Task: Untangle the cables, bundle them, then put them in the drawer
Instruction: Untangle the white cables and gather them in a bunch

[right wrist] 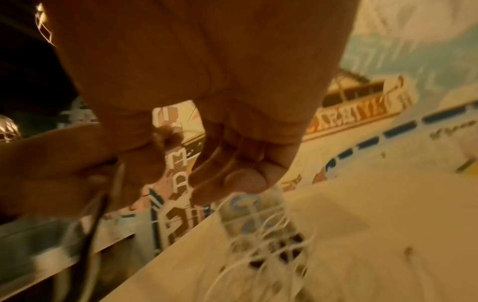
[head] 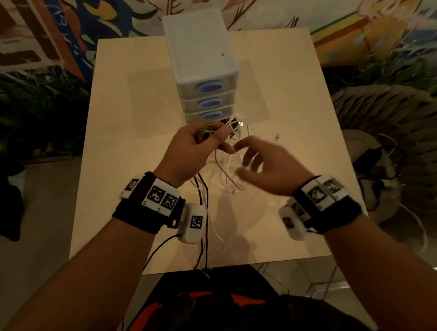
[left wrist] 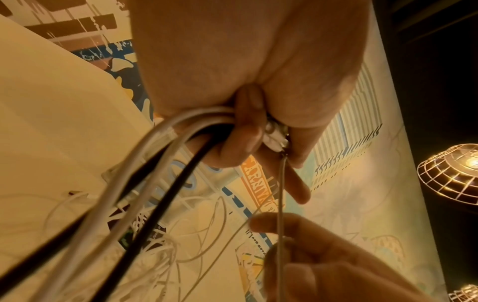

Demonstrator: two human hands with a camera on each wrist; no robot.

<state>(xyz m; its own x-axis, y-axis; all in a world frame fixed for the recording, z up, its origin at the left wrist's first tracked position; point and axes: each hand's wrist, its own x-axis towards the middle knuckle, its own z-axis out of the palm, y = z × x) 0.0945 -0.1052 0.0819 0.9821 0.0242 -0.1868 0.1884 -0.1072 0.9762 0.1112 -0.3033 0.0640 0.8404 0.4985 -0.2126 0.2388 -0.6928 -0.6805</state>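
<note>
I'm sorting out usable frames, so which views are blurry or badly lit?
Head view: dim and warm, right hand motion-blurred, drawers fairly sharp. Left wrist view: near cables soft, lamp glaring. Right wrist view: heavily smeared throughout.

Head camera looks steeply down from above the table (head: pixel 128 162), both forearms reaching in from the bottom edge and the drawer unit (head: pixel 203 65) at the far side. Left wrist camera sits tight under the left hand (left wrist: pixel 232 71), facing out along the fingers and up toward the painted wall. Right wrist camera, blurred, looks out from under the right hand (right wrist: pixel 207 71); all three views share the drawer unit and the tangle of cables (head: pixel 231 151) in front of it.
</note>
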